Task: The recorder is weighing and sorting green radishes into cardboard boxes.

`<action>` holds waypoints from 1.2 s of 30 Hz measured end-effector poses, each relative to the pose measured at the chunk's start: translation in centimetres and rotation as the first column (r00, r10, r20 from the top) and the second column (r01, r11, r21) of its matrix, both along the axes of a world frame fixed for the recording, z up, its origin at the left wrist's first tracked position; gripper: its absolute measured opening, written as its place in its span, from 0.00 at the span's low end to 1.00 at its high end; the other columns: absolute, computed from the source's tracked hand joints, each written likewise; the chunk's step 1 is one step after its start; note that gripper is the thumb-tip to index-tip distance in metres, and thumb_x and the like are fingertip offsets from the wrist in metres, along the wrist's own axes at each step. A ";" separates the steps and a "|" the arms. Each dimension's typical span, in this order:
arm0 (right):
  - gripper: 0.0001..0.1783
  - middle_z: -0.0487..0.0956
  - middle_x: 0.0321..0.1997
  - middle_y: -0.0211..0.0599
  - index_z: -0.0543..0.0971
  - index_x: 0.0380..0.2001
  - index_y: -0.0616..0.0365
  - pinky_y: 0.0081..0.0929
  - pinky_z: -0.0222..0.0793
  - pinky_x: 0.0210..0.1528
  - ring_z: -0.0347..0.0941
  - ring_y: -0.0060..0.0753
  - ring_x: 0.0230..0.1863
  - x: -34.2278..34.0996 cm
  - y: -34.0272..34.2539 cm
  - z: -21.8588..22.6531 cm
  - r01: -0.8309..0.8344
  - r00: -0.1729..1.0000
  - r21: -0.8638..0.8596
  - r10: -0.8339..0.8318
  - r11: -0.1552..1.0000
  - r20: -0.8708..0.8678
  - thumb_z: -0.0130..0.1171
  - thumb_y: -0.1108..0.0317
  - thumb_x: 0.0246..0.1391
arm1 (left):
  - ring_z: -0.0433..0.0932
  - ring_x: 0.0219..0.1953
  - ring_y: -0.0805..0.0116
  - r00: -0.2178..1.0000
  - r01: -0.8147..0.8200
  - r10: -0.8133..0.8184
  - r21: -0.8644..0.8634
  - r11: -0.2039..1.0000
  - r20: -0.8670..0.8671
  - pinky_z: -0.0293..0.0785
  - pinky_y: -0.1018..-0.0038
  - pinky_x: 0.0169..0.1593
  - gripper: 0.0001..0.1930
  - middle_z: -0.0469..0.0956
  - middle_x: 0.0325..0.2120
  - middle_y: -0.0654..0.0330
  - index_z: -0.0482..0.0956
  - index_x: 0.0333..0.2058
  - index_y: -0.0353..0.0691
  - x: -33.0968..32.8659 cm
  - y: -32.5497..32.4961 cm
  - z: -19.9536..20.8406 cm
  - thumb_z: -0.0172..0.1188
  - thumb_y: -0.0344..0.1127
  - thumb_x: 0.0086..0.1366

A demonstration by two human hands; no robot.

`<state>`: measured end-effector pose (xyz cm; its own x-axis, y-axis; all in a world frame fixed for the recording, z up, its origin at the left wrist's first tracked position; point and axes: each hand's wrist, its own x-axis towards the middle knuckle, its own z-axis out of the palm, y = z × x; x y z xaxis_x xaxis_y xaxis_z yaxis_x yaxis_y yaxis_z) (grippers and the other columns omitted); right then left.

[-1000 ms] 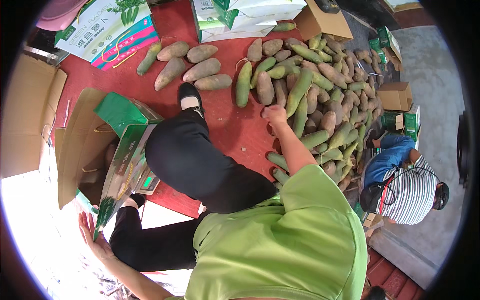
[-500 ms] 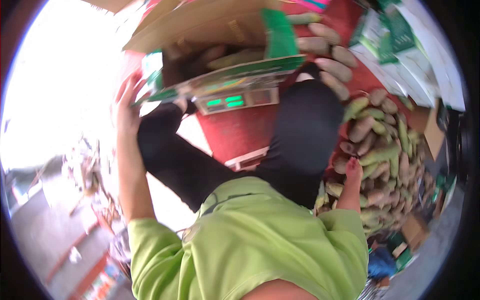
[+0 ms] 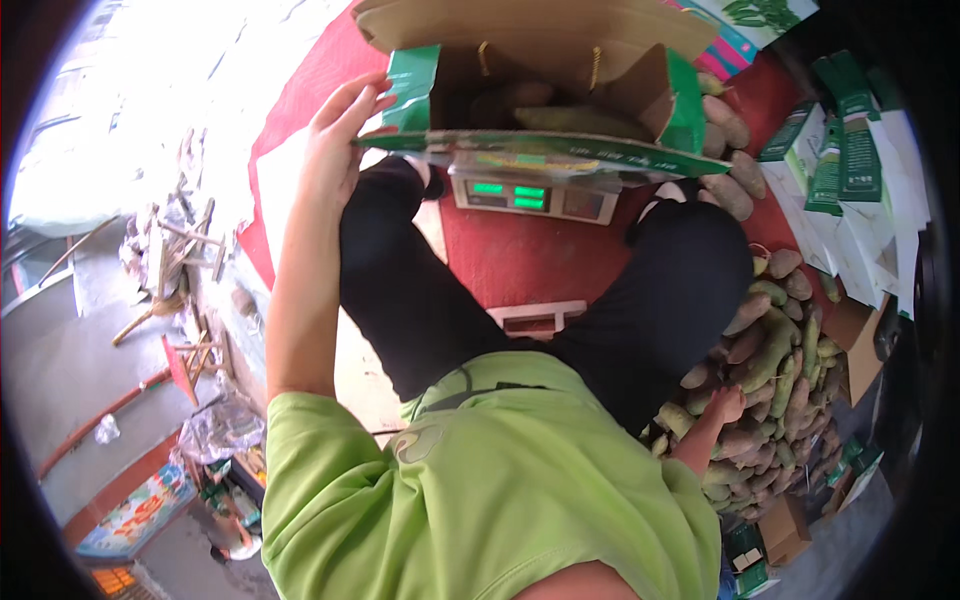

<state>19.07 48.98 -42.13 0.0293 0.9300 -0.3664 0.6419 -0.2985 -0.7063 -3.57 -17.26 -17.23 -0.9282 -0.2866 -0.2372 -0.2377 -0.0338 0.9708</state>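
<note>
A cardboard box (image 3: 540,30), green on its outside, stands with its top flaps up on a digital scale (image 3: 535,195) in front of my legs. Inside lie several long root vegetables (image 3: 580,121), greenish and brownish. At the box's left end my left hand (image 3: 338,135) grips the corner of the near flap, fingers reaching past its edge. My right hand (image 3: 728,402) is low at my right side, its fingers curled, over a heap of root vegetables (image 3: 775,350), green and pinkish brown. Whatever it may hold is hidden.
More root vegetables (image 3: 728,195) lie on the red mat (image 3: 490,255) right of the box. Folded green and white cartons (image 3: 835,160) lean at the far right. A red stool (image 3: 180,368) and plastic bags (image 3: 220,425) are on the left. My knees flank the scale.
The view has shifted, so the box and scale appear farther right. My left hand stays at the box's left end. My right hand shows lower beside the heap.
</note>
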 end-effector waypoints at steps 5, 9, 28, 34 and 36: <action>0.24 0.76 0.42 0.48 0.67 0.57 0.62 0.40 0.74 0.29 0.78 0.46 0.39 -1.9 4.3 5.0 -0.067 0.990 0.067 0.074 0.996 -0.121 0.52 0.67 0.59 | 0.72 0.54 0.65 0.998 0.069 -0.069 -0.075 0.995 0.002 0.71 0.70 0.50 0.16 0.73 0.52 0.58 0.73 0.51 0.38 0.8 0.1 0.1 0.51 0.37 0.68; 0.21 0.75 0.47 0.52 0.68 0.54 0.65 0.42 0.74 0.30 0.79 0.50 0.42 -4.9 4.9 10.0 -0.034 0.986 0.084 0.047 0.996 -0.159 0.50 0.69 0.59 | 0.76 0.48 0.69 0.989 0.145 -0.145 -0.154 0.977 0.009 0.70 0.76 0.48 0.12 0.77 0.45 0.59 0.76 0.47 0.37 1.4 0.3 0.4 0.52 0.31 0.67; 0.09 0.74 0.56 0.44 0.72 0.29 0.60 0.21 0.70 0.39 0.78 0.34 0.42 -20.1 -10.6 35.1 -0.680 0.360 0.659 0.929 0.322 -0.083 0.51 0.67 0.61 | 0.77 0.39 0.75 0.982 0.175 -0.187 -0.234 0.956 -0.033 0.70 0.79 0.43 0.10 0.80 0.35 0.62 0.79 0.43 0.36 1.7 -0.2 0.2 0.53 0.30 0.66; 0.10 0.74 0.54 0.53 0.74 0.35 0.66 0.25 0.73 0.38 0.79 0.41 0.43 -26.7 -18.5 40.1 -0.682 -0.098 0.714 0.948 0.158 -0.303 0.48 0.70 0.61 | 0.78 0.39 0.74 0.977 0.189 -0.209 -0.261 0.946 -0.047 0.71 0.78 0.43 0.10 0.80 0.35 0.62 0.79 0.43 0.36 1.5 -0.1 0.0 0.53 0.31 0.66; 0.09 0.76 0.53 0.49 0.75 0.35 0.64 0.24 0.72 0.38 0.80 0.39 0.41 -29.2 -22.4 39.3 -0.730 -0.133 0.666 0.925 0.151 -0.355 0.49 0.68 0.60 | 0.79 0.39 0.72 0.975 0.197 -0.217 -0.274 0.941 -0.042 0.72 0.77 0.44 0.11 0.81 0.36 0.60 0.79 0.44 0.36 1.7 -0.2 0.1 0.53 0.32 0.67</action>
